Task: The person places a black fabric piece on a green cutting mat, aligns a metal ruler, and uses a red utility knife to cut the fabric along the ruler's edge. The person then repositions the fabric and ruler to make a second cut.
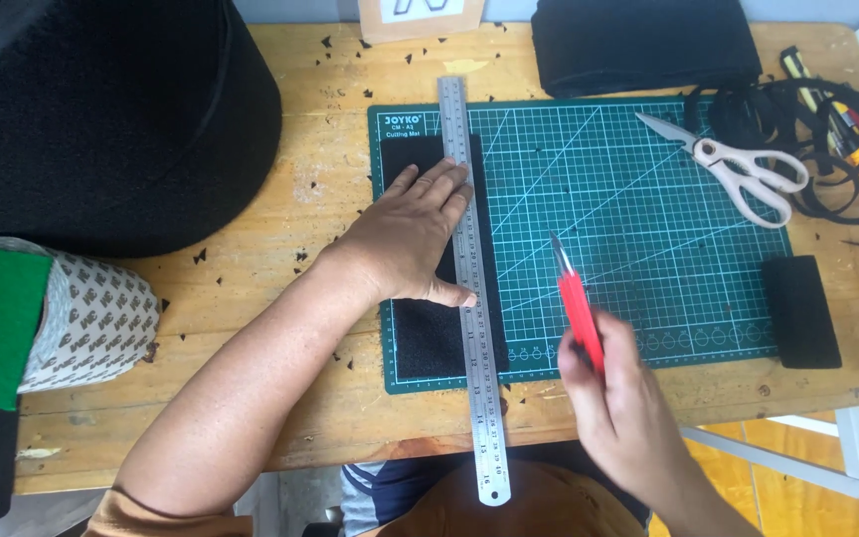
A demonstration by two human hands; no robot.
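My left hand (412,234) lies flat, fingers spread, pinning the steel ruler (471,288) over black fabric (425,333) on the green mat (648,239); right hand (618,398) grips a red knife (577,303), blade raised.

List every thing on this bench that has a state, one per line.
Long steel ruler: flat, pinned by left hand.
Black fabric strip: flat on green cutting mat, under the ruler.
Red utility knife: blade out, held in right hand, off the mat.
White-handled scissors: closed, lying flat.
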